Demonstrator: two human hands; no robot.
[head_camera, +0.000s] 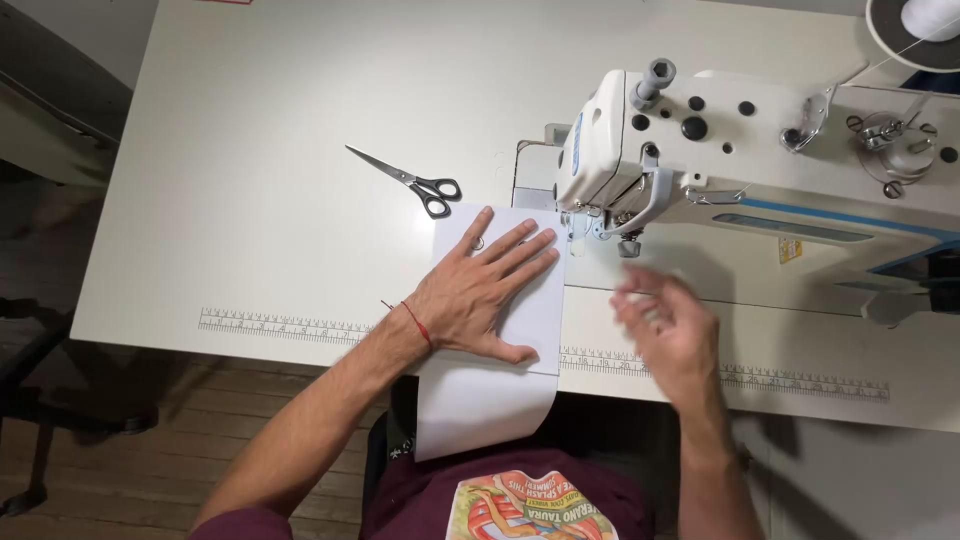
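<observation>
My left hand (480, 290) lies flat with fingers spread on a white sheet of fabric or paper (540, 315), fingertips pointing toward the sewing machine's needle area (598, 228). The sheet hangs over the table's front edge toward my lap. My right hand (668, 325) hovers blurred just right of the sheet, below the machine head, fingers loosely curled and holding nothing. A red string circles my left wrist.
A white industrial sewing machine (760, 150) fills the right side of the white table (250, 150). Black-handled scissors (410, 180) lie behind the sheet. A thread spool (925, 20) stands at the top right. Ruler markings run along the front edge (280, 325).
</observation>
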